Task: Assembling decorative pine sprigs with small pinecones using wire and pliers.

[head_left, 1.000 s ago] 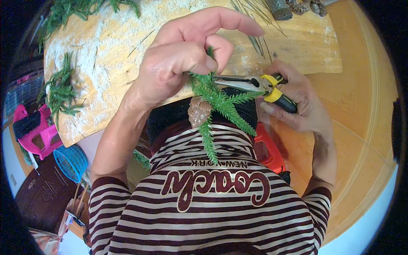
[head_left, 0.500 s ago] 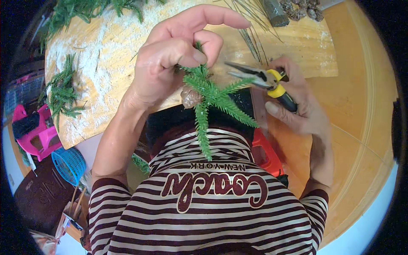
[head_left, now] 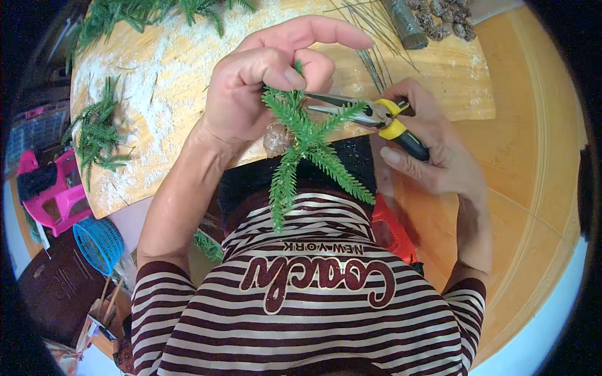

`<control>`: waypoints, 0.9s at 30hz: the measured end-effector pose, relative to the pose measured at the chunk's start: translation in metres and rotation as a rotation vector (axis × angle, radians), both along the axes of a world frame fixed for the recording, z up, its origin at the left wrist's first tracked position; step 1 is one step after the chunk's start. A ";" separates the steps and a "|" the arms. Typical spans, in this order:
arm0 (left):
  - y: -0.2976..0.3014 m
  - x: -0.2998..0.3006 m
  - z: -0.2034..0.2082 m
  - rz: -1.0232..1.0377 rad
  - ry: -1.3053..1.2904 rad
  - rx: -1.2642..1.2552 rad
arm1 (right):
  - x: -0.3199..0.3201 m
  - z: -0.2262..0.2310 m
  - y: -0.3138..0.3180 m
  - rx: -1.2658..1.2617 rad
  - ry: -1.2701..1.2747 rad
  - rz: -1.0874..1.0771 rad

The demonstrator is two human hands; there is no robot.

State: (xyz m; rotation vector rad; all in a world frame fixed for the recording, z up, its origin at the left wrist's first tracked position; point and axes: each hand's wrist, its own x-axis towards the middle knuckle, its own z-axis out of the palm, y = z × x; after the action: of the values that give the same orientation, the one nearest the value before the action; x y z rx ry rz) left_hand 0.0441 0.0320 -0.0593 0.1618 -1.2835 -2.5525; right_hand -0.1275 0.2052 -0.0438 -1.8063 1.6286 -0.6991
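Between thumb and bent fingers, my left hand (head_left: 263, 81) pinches a green artificial pine sprig (head_left: 304, 144), its index finger stretched out to the right. The sprig's needled tips hang down in front of my striped shirt. A brownish pine cone (head_left: 276, 140) sits among its branches, just below the hand. In my right hand (head_left: 433, 138) are needle-nose pliers (head_left: 370, 116) with yellow and black handles. Their jaws, slightly apart, reach left to the top of the sprig by my left fingertips. Whether they touch a wire there cannot be made out.
The wooden table (head_left: 169, 125) is dusted with white flecks. Pine sprigs (head_left: 97, 135) lie at its left, more greenery (head_left: 138, 19) at the far left. Thin wires (head_left: 376, 31), a grey-green bundle (head_left: 406, 25) and pine cones (head_left: 442, 19) are at the back right. A blue basket (head_left: 99, 244) and pink stool (head_left: 53, 191) stand lower left.
The pliers have moved left, bringing their jaws to the sprig's top by my left fingers. My left hand has shifted slightly right, and the sprig has turned a little.
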 end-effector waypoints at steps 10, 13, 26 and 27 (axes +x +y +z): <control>-0.003 -0.006 0.002 -0.043 -0.029 -0.015 | 0.003 -0.005 -0.007 0.005 -0.053 0.000; -0.003 -0.008 0.003 -0.054 -0.022 -0.022 | 0.005 -0.009 -0.005 -0.011 -0.092 -0.031; -0.007 -0.005 0.005 0.084 -0.079 -0.123 | -0.002 -0.001 -0.002 -0.057 -0.185 -0.129; -0.008 -0.004 0.004 0.126 -0.073 -0.129 | -0.008 -0.001 0.001 -0.071 -0.193 -0.132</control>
State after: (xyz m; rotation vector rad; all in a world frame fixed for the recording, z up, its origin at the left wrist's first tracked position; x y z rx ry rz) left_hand 0.0397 0.0244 -0.0549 0.3014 -1.4133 -2.3705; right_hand -0.1350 0.2058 -0.0445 -1.6338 1.6217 -0.9706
